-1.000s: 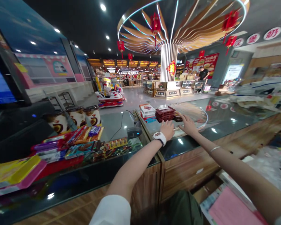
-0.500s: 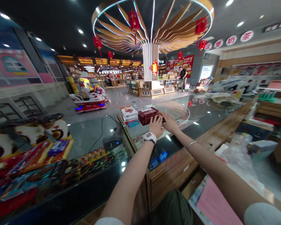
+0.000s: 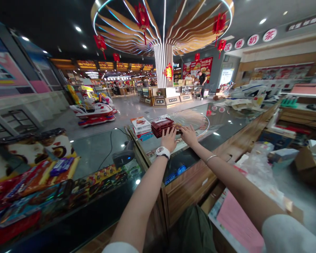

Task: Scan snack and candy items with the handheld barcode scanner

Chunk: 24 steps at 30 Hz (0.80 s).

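On the glass counter (image 3: 218,137), a stack of dark red packets (image 3: 161,125) sits just right of a pile of white and blue boxes (image 3: 141,126). My left hand (image 3: 169,140), with a white watch on its wrist, rests its spread fingers against the near right side of the red stack. My right hand (image 3: 189,136) is beside it, fingers apart, touching small brown-red packets (image 3: 177,128) at the stack's right edge. Neither hand is closed round anything.
A black scanner (image 3: 123,154) with a cable stands left of the counter seam. Colourful snack packets (image 3: 39,179) lie at the left. Plastic bags (image 3: 263,172) and an open carton (image 3: 310,165) are low at the right. A person (image 3: 202,81) stands far off.
The view has shifted so that the scene sits further left. My right hand's fingers have moved slightly over the small packets; my left hand stays at the red stack.
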{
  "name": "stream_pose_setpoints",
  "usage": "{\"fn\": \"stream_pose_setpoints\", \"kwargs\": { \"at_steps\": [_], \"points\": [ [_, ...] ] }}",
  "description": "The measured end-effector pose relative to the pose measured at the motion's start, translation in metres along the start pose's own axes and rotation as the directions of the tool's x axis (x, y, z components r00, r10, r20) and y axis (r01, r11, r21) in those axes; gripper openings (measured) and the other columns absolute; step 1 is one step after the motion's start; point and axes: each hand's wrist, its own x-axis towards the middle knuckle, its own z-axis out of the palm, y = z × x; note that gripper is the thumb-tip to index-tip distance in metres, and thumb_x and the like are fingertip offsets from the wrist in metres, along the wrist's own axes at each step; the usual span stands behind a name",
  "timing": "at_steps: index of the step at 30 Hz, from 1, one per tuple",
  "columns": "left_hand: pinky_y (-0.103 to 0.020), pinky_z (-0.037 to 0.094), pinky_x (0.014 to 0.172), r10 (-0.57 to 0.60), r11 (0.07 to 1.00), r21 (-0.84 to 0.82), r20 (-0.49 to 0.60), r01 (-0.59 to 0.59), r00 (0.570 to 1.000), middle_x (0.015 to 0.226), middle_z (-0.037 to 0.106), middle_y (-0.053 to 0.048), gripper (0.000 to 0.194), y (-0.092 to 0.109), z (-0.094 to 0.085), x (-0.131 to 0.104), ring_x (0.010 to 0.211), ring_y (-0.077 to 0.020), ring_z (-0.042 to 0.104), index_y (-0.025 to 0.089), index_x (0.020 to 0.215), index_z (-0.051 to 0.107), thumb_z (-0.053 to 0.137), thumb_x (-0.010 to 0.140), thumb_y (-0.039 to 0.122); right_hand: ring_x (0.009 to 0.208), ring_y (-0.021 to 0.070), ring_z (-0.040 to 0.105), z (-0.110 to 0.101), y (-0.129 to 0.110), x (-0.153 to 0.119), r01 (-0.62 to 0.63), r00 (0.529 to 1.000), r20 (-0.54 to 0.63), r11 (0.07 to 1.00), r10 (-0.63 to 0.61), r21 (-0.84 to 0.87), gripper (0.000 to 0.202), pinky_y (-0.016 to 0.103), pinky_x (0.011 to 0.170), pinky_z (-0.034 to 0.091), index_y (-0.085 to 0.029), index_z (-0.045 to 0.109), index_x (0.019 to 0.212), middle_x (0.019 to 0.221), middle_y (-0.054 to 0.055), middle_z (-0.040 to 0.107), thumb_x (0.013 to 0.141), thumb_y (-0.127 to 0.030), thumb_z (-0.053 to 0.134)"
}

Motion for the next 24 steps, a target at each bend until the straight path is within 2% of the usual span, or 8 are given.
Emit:
{"fn": "stream_pose_setpoints", "kwargs": {
  "at_steps": [3, 6, 12, 19, 24],
  "points": [
    [-0.056, 0.015, 0.125, -0.022, 1.0, 0.001, 0.006, 0.022, 1.0, 0.164, 0.029, -0.01, 0.068, 0.0, -0.004, -0.002, 0.152, -0.031, 0.023, 0.016, 0.155, 0.033, 0.053, 0.09, 0.022, 0.117, 0.0292, 0.059, -0.011, 0.002, -0.008, -0.004, 0.998, -0.066, 1.0, 0.005, 0.013, 0.042, 0.055, 0.118, 0.024, -0.018, 0.065, 0.126, 0.129, 0.011, 0.069, 0.089, -0.015, 0.045],
    [-0.054, 0.016, 0.125, -0.041, 0.999, -0.006, -0.033, 0.041, 0.999, 0.165, 0.027, -0.009, 0.071, 0.0, -0.007, -0.002, 0.152, -0.0299, 0.024, 0.016, 0.156, 0.029, 0.051, 0.089, 0.018, 0.115, 0.0283, 0.061, -0.023, 0.005, -0.02, 0.012, 0.99, -0.141, 0.999, -0.007, 0.037, 0.04, 0.057, 0.119, 0.024, -0.02, 0.066, 0.126, 0.129, 0.008, 0.07, 0.091, -0.017, 0.046],
    [-0.051, 0.017, 0.126, 0.01, 1.0, 0.008, -0.092, -0.009, 0.996, 0.164, 0.03, -0.007, 0.07, -0.006, -0.019, -0.005, 0.153, -0.0263, 0.024, 0.019, 0.157, 0.028, 0.049, 0.09, 0.017, 0.114, 0.0249, 0.064, -0.045, 0.009, -0.046, 0.093, 0.963, -0.261, 0.99, -0.064, 0.101, 0.035, 0.058, 0.121, 0.024, -0.023, 0.069, 0.121, 0.125, 0.004, 0.072, 0.094, -0.019, 0.047],
    [-0.048, 0.018, 0.126, 0.14, 0.99, 0.03, -0.091, -0.138, 0.986, 0.164, 0.03, -0.006, 0.069, -0.014, -0.038, -0.028, 0.152, -0.0243, 0.026, 0.022, 0.158, 0.025, 0.051, 0.094, 0.025, 0.124, 0.0212, 0.061, -0.06, 0.006, -0.058, 0.308, 0.924, -0.285, 0.936, -0.253, 0.168, 0.039, 0.057, 0.121, 0.027, -0.027, 0.07, 0.119, 0.128, 0.004, 0.07, 0.096, -0.018, 0.041],
    [-0.048, 0.021, 0.125, 0.223, 0.974, 0.065, -0.06, -0.219, 0.973, 0.164, 0.031, -0.006, 0.068, -0.032, -0.052, -0.051, 0.152, -0.0264, 0.026, 0.025, 0.156, 0.029, 0.057, 0.094, 0.027, 0.126, 0.0195, 0.061, -0.061, 0.002, -0.065, 0.415, 0.89, -0.29, 0.887, -0.351, 0.201, 0.042, 0.056, 0.12, 0.03, -0.025, 0.072, 0.116, 0.125, 0.005, 0.072, 0.099, -0.019, 0.033]
  ]
}}
